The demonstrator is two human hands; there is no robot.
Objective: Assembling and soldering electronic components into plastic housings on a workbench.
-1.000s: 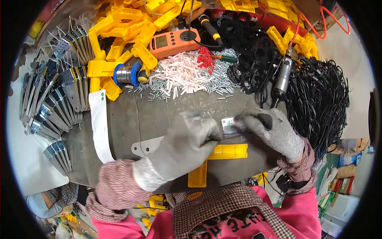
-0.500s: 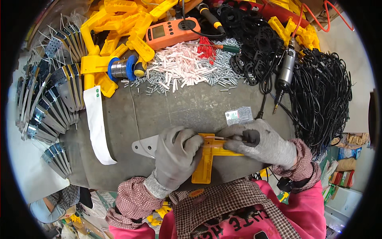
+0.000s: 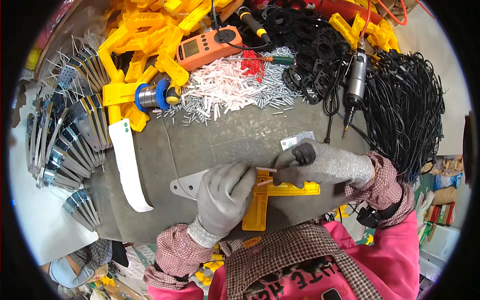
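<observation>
A: Figure, head view. What do the two gloved hands hold?

B: The left hand (image 3: 225, 195), in a grey glove, rests on the yellow T-shaped plastic part (image 3: 272, 192) near the front edge of the grey desk (image 3: 240, 140). Its fingers (image 3: 245, 177) are curled closed and pinch one end of a thin pink rod (image 3: 266, 170).

A: And the right hand?

B: The right hand (image 3: 320, 165), also gloved, lies just right of the left. Its fingers (image 3: 287, 175) are closed around the other end of the pink rod, with the thumb raised above. Both hands meet over the crossing of the T-shaped part.

A: What lies beneath and beside them?

B: A flat grey metal plate (image 3: 186, 186) projects to the left from under the left hand. A small clear packet (image 3: 296, 140) lies just behind the right hand. A white strip (image 3: 127, 165) curves along the desk's left side.

A: Farther back?

B: A heap of pink and white rods (image 3: 225, 87) adjoins a scatter of small metal pins (image 3: 277, 90). Behind sit an orange meter (image 3: 207, 46), yellow plastic parts (image 3: 145, 40), a spool (image 3: 152, 96), black cables (image 3: 405, 110) and a metal handheld tool (image 3: 356, 85). Folded metal brackets (image 3: 70, 130) fan out at left.
</observation>
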